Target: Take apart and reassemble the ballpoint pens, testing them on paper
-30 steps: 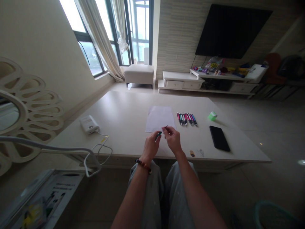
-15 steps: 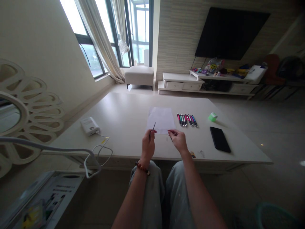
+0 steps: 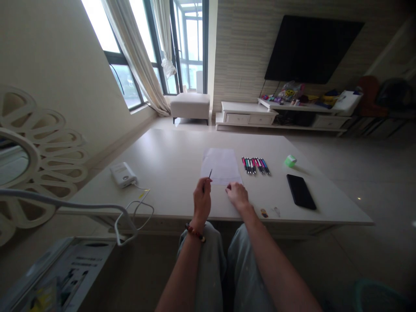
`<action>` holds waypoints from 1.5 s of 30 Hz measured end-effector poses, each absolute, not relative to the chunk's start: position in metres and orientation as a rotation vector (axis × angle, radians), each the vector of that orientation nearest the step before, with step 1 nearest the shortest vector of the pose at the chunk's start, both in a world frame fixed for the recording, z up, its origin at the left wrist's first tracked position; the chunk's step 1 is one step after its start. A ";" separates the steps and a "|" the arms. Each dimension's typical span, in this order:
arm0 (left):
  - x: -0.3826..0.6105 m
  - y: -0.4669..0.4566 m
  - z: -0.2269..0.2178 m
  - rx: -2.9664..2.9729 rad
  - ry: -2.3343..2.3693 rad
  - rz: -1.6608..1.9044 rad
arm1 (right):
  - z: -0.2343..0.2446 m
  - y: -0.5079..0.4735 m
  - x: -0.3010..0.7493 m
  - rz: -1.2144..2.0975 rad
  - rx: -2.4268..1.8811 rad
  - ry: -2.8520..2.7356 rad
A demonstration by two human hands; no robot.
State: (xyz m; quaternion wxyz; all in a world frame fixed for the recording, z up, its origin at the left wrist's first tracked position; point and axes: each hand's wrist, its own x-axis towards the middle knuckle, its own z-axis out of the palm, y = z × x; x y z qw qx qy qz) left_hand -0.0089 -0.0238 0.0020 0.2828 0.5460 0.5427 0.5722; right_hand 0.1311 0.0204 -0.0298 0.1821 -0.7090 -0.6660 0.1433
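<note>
Pens [image 3: 254, 164] already lay aligned; left hand [image 3: 202, 199] pinched a rod [image 3: 210, 173], not yet set down; right hand's [image 3: 238, 196] grip was unclear.

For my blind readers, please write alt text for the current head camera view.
A person's left hand holds up a thin dark stick at a white table; the right hand, curled with any contents hidden, is by the near edge of a paper sheet. Right of the sheet are a row of pens, a green-and-white object and a black phone.
</note>
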 end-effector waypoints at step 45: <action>-0.009 -0.021 -0.011 1.765 1.420 1.115 | -0.003 0.005 0.124 0.795 -1.001 -1.063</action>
